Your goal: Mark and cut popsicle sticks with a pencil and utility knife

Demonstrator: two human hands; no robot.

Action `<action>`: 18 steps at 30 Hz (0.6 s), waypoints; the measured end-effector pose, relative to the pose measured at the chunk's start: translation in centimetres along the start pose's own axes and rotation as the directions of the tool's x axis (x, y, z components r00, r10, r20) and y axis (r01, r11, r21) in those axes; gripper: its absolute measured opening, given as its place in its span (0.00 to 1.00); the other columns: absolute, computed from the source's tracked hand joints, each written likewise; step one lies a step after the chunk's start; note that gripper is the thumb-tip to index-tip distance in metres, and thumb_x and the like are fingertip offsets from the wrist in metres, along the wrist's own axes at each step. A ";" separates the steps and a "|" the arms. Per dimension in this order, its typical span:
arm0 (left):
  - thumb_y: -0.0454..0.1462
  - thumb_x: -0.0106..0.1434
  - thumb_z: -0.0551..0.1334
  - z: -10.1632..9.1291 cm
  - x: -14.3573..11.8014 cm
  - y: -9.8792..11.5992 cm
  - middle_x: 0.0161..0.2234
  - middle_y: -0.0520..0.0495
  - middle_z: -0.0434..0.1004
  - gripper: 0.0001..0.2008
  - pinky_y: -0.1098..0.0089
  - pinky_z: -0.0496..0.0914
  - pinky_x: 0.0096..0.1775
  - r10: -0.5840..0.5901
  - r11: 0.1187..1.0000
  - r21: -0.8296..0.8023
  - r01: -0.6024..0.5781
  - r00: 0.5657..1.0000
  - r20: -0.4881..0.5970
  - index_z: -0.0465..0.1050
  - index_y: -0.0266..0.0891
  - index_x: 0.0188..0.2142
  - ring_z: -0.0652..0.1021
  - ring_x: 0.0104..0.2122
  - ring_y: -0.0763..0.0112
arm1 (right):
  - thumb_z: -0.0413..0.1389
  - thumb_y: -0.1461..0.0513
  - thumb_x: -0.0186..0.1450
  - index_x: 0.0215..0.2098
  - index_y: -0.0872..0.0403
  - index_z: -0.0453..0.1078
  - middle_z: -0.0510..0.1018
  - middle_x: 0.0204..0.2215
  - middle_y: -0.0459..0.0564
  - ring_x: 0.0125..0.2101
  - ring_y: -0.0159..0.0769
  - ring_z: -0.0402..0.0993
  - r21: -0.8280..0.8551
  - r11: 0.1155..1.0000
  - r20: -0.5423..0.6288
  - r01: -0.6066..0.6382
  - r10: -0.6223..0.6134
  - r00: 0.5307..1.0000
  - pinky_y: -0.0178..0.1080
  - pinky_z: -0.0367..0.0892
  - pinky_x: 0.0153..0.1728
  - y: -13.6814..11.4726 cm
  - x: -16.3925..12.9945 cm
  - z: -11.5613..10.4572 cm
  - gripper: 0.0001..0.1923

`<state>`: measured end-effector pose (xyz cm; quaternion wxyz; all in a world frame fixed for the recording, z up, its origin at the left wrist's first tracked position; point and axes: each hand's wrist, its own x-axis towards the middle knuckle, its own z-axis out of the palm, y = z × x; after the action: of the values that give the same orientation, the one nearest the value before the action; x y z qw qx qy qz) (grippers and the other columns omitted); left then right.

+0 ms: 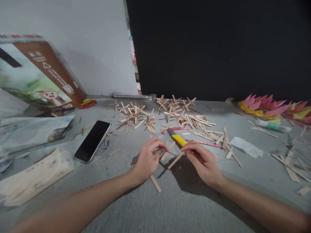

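Observation:
Between my two hands is a thin wooden craft stick (173, 154), seen nearly edge-on. My left hand (150, 158) pinches its left end between thumb and fingers. The fingertips of my right hand (203, 162) close on the right end. A second craft stick (175, 161) slants down and left from my right fingertips; whether it is held or lies on the table I cannot tell. Just behind the hands lies a yellow utility knife (179, 140), partly hidden by my right hand. One loose stick (155, 183) lies below my left hand, and another (168, 151) lies behind the pinched one.
Heaped sticks, several joined into crosses (136, 113), cover the back of the table. A phone (92, 141) and a plastic pack (36, 176) lie left. To the right are a red patterned pencil (206, 143), a crumpled tissue (246, 147), a glue tube (273, 125) and pink-yellow paper shapes (264, 105).

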<state>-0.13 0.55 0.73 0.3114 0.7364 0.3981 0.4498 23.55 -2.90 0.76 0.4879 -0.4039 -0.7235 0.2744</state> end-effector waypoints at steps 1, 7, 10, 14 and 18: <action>0.30 0.69 0.60 0.0 0.1 -0.1 0.35 0.46 0.79 0.10 0.65 0.73 0.44 -0.013 1.000 -0.012 0.013 1.000 0.008 0.78 0.40 0.33 0.79 0.38 0.64 | 0.52 0.60 0.79 0.45 0.48 0.76 0.79 0.36 0.50 0.37 0.40 0.76 0.012 1.000 0.008 0.021 -0.021 1.000 0.42 0.72 0.40 0.0 0.1 -0.1 0.10; 0.29 0.68 0.59 0.0 0.2 -0.2 0.33 0.46 0.79 0.10 0.69 0.73 0.39 -0.023 0.998 -0.064 0.028 0.997 0.077 0.77 0.40 0.33 0.79 0.35 0.67 | 0.51 0.62 0.79 0.44 0.48 0.76 0.79 0.37 0.51 0.37 0.40 0.76 0.013 0.999 0.063 0.042 -0.043 0.997 0.43 0.71 0.40 0.0 0.1 -0.1 0.11; 0.28 0.66 0.58 0.0 0.2 -0.1 0.33 0.47 0.79 0.10 0.68 0.73 0.39 -0.022 0.998 -0.056 0.028 0.994 0.111 0.77 0.39 0.32 0.79 0.35 0.66 | 0.51 0.64 0.79 0.47 0.47 0.76 0.79 0.39 0.51 0.39 0.40 0.76 0.001 0.999 0.074 0.053 -0.053 0.996 0.42 0.71 0.42 0.1 0.0 0.0 0.11; 0.28 0.65 0.60 0.0 0.2 -0.2 0.32 0.48 0.79 0.09 0.68 0.73 0.40 -0.047 0.997 -0.059 0.054 0.991 0.124 0.76 0.40 0.32 0.78 0.35 0.66 | 0.50 0.66 0.79 0.49 0.46 0.75 0.80 0.41 0.51 0.42 0.40 0.77 -0.026 0.996 0.108 0.081 -0.078 0.991 0.42 0.72 0.45 0.1 0.0 0.1 0.12; 0.29 0.66 0.60 0.0 0.2 -0.3 0.31 0.48 0.79 0.08 0.69 0.72 0.39 -0.065 0.994 -0.082 0.077 0.988 0.136 0.76 0.40 0.32 0.78 0.34 0.67 | 0.53 0.65 0.78 0.52 0.45 0.75 0.81 0.43 0.52 0.45 0.41 0.79 -0.051 0.995 0.104 0.084 -0.078 0.992 0.43 0.74 0.45 0.1 0.1 0.2 0.12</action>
<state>-0.12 0.84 0.58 0.3851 0.7358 0.3824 0.4051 23.41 -2.78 0.68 0.4497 -0.3731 -0.7706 0.2544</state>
